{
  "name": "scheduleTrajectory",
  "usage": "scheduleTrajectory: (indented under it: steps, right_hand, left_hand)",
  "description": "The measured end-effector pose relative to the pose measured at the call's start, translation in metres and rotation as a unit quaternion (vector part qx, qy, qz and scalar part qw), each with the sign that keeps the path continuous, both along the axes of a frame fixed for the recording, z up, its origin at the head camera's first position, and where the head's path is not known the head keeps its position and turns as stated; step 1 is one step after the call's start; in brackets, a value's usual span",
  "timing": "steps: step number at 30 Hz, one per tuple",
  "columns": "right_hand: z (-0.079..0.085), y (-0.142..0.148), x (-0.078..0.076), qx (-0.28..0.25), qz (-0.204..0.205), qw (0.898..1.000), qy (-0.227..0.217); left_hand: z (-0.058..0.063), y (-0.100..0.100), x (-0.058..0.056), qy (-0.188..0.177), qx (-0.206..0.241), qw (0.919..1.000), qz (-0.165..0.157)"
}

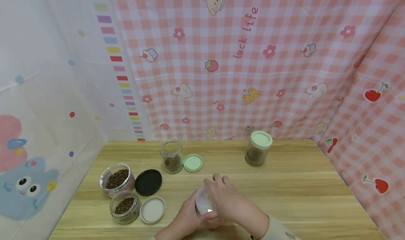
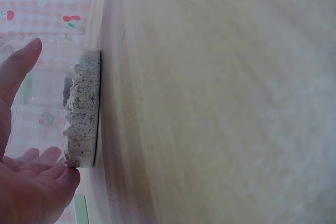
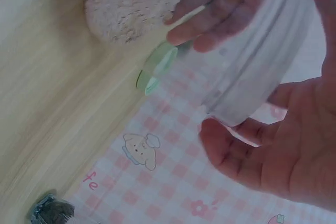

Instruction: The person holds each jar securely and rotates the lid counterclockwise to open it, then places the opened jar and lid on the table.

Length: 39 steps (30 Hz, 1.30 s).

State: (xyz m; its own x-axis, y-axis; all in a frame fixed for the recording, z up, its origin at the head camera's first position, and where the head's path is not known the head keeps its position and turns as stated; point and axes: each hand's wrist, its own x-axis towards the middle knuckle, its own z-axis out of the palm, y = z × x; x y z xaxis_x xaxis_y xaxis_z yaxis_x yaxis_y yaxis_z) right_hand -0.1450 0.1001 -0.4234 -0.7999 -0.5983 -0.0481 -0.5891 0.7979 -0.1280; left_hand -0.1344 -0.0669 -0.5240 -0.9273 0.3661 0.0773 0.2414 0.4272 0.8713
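In the head view a clear jar with a translucent whitish lid (image 1: 203,199) stands at the front middle of the table. My left hand (image 1: 184,213) grips its body from the left side. Pale flakes (image 2: 84,111) like oats fill the bottom of this jar, as the left wrist view shows, with left fingertips beside them. My right hand (image 1: 230,200) reaches over the top and holds the lid by its edge. In the right wrist view the thumb and fingers (image 3: 231,153) curl around the lid's rim, and the lid sits on the jar's mouth.
Two open jars of coffee beans (image 1: 117,178) stand at left, near a black lid (image 1: 148,182) and a white lid (image 1: 152,209). Behind are an open jar with brown contents (image 1: 173,162) and a green lid (image 1: 193,163). A green-lidded jar (image 1: 257,152) stands back right.
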Motion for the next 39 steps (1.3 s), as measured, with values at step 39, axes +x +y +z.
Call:
scheduleTrajectory:
  steps: [39]
  right_hand:
    - [0.0045,0.0003,-0.0009,-0.021,0.034,0.999,-0.024]
  left_hand:
    - [-0.0003,0.0001,0.0000,-0.009,0.020,0.9998,-0.003]
